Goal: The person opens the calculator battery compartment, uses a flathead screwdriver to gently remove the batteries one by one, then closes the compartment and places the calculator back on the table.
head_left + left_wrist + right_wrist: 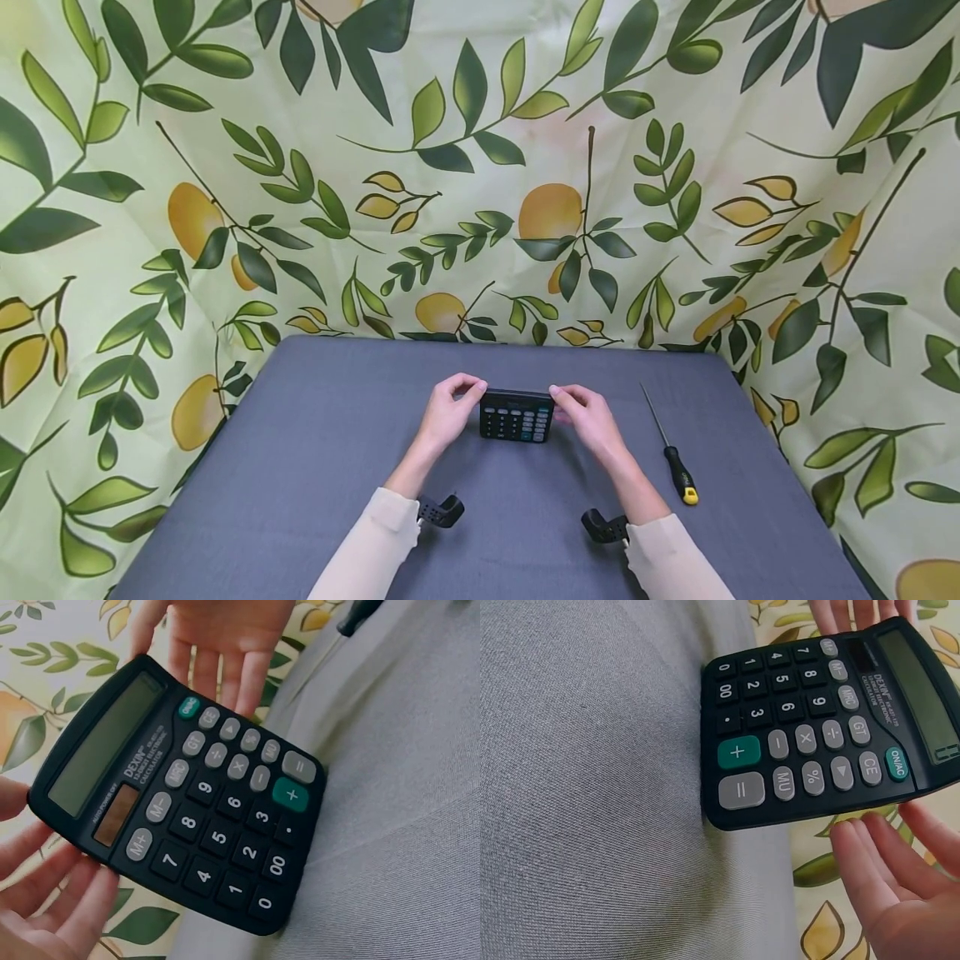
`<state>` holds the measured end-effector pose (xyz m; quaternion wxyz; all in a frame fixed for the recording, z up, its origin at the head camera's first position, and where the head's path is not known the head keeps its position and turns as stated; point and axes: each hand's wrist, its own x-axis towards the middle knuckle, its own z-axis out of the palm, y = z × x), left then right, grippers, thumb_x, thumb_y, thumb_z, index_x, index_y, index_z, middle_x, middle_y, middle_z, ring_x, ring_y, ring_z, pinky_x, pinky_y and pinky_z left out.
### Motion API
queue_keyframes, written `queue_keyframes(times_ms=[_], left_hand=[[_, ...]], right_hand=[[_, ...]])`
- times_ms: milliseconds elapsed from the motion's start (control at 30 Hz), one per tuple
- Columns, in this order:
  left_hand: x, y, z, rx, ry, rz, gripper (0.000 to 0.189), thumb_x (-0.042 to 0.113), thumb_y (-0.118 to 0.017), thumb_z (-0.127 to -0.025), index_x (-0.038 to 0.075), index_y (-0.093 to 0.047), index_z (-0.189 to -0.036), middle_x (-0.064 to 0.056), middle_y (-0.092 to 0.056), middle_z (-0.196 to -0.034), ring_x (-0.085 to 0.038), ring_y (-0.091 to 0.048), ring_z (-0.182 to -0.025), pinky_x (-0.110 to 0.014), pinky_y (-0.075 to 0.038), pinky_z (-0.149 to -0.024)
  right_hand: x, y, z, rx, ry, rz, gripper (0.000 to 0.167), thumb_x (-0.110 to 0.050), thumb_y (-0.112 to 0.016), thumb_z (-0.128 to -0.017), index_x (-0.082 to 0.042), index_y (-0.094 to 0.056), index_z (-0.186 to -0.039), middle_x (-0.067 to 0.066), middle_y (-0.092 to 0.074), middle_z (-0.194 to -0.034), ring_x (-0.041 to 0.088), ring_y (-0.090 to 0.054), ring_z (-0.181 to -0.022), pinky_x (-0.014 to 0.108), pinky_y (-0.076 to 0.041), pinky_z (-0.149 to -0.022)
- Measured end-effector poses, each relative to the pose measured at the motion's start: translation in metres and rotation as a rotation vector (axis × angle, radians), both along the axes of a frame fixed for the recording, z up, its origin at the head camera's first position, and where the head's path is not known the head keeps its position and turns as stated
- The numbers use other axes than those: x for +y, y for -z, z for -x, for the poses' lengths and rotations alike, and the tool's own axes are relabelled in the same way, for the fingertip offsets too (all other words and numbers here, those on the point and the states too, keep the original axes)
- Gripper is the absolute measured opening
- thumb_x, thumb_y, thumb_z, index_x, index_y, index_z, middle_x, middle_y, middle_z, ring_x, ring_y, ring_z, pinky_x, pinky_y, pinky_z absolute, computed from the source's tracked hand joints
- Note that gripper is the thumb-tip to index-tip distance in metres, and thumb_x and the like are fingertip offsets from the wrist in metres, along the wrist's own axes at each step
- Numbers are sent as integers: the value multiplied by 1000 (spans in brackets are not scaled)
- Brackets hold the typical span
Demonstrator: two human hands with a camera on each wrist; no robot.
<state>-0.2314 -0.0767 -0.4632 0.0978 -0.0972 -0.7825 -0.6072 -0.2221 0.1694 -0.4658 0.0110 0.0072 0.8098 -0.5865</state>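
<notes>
my left hand (448, 410) and right hand (589, 417) grip the calculator (516, 417) by its upper corners, lower edge near the table (337, 400).

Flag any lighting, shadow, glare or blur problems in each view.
Head: even light, a soft shadow on the table, and key labels too small to read on the calculator; left wrist: dimmer, keys sharp, the screwdriver softer; right wrist: brighter, keys crisp, no strong glare on the display.
</notes>
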Motion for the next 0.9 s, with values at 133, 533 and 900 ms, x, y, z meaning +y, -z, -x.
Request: queue_keyframes(times_ms=[133, 533, 900], left_hand=[[-1, 0, 0, -81, 25, -4, 25, 21, -66, -100, -2, -73, -107, -15, -71, -101, -28, -67, -92, -39, -56, -85], [0, 0, -2, -164, 30, 5, 30, 25, -61, -102, -1, -71, -115, -15, -70, -109, -30, -70, -98, -40, -57, -89], [0, 6, -2, -114, 38, -44, 26, 16, -65, -99, -3, -71, -116, -14, -71, -111, -22, -67, -98, -32, -54, -86]], right_hand=[[-1, 0, -2, -8, -25, 35, 59, -46, -58, -102, 6, -61, -130, 21, -67, -119, 35, -68, -106, 51, -51, -99], [-2, -1, -2, -9, -8, 76, 56, -44, -62, -101, 4, -62, -131, 22, -63, -127, 35, -67, -112, 50, -47, -104], [-1, 3, -2, 41, -68, 157, 49, -32, -63, -103, 5, -60, -135, 24, -59, -134, 34, -60, -125, 34, -49, -101]])
